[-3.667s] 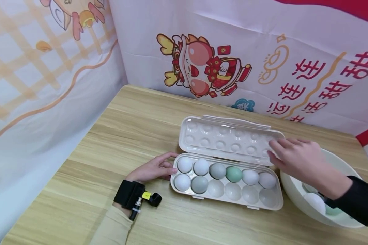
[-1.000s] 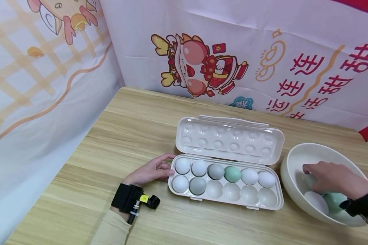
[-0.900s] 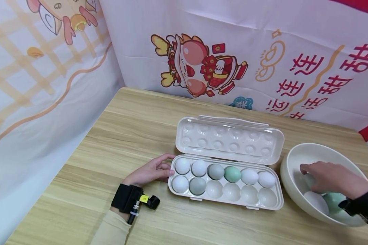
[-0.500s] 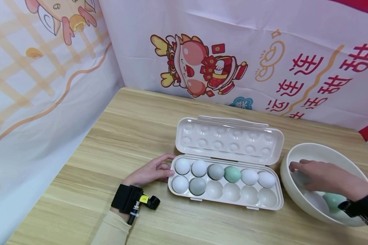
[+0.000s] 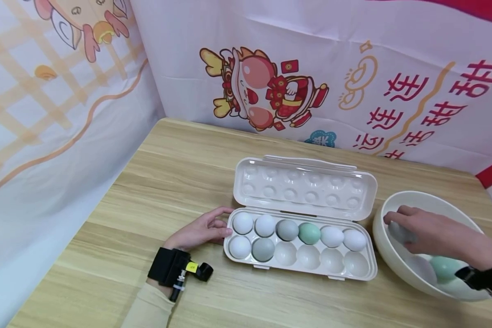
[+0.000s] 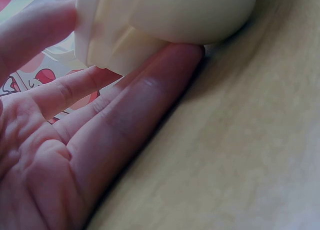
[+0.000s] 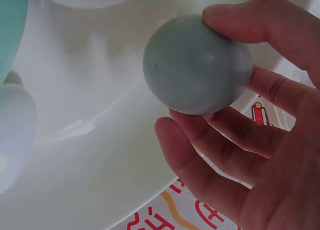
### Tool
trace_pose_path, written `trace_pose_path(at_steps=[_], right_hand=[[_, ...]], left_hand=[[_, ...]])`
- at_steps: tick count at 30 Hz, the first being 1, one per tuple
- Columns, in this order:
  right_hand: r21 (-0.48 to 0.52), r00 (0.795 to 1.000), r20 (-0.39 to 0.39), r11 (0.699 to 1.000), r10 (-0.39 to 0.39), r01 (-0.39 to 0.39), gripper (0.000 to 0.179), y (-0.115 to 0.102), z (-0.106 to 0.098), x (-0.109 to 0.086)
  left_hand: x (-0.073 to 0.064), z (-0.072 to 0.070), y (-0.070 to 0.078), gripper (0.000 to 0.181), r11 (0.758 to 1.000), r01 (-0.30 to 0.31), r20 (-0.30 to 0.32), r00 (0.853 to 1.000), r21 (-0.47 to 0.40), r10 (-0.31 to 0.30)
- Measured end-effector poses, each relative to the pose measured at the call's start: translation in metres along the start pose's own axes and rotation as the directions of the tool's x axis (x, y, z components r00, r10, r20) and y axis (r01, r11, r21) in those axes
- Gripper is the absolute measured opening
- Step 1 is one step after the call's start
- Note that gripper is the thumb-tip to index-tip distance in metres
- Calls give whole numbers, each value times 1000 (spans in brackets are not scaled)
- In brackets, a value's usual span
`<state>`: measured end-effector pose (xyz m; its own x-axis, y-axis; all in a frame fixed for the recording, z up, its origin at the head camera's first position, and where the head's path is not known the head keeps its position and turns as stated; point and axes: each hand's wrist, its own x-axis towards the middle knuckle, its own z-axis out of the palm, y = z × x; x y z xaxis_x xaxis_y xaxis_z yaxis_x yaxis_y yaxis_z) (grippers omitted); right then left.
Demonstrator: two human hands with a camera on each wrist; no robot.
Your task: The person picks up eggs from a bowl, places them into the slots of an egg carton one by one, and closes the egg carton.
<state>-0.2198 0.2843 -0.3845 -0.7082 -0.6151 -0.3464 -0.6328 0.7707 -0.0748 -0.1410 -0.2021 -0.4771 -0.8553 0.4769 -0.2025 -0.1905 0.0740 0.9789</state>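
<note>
My left hand [image 5: 201, 233] grips the left end of an open cream egg carton [image 5: 295, 269]. In the left wrist view the thumb lies at the carton's rim, with fingers [image 6: 135, 109] under its edge. The back row holds white, grey and green eggs; a white egg [image 5: 239, 247] and a grey-green egg [image 5: 263, 249] sit at the front row's left, beside bare cups. Inside the cream bowl [image 5: 387, 269], close to its left wall, my right hand [image 5: 438, 232] holds a grey-green egg [image 7: 197, 64] between thumb and fingers.
More eggs lie in the bowl, among them a green egg [image 5: 444, 268] and a pale egg [image 5: 421, 269]. The carton's lid [image 5: 303, 187] leans back toward the printed cloth [image 5: 180, 82] behind the wooden table [image 5: 180, 173]. The bowl stands close to the carton's right end.
My right hand has gone from above the carton's right end into the bowl, taken hold of the grey-green egg and moved left with it toward the rim. The left hand keeps its place.
</note>
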Motion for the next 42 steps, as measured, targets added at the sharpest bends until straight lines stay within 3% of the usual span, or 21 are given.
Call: trace_pose_path(at_steps=[10,20,27,35,42], right_hand=[[-43,988,-120,995,-96,92,54,0,-10,-7],[-75,977,-185,993,-101,89,53,-9,-22,-12],[-135,953,-255,982,-162,131,52,-21,-29,-12],[-158,947,-264,977,-183,145,51,-37,-36,-9],[-137,961,-219,981,-169,141,49,-48,-40,-5]], left_hand=[[0,0,-1,52,1000,-4,-1,1000,4,4],[1,-1,-2,52,1000,-7,-2,1000,7,7],[2,-1,-2,52,1000,-13,2,1000,6,13],[1,-1,-2,51,1000,-11,7,1000,6,11],[0,-1,-1,51,1000,-14,12,1000,1,14]])
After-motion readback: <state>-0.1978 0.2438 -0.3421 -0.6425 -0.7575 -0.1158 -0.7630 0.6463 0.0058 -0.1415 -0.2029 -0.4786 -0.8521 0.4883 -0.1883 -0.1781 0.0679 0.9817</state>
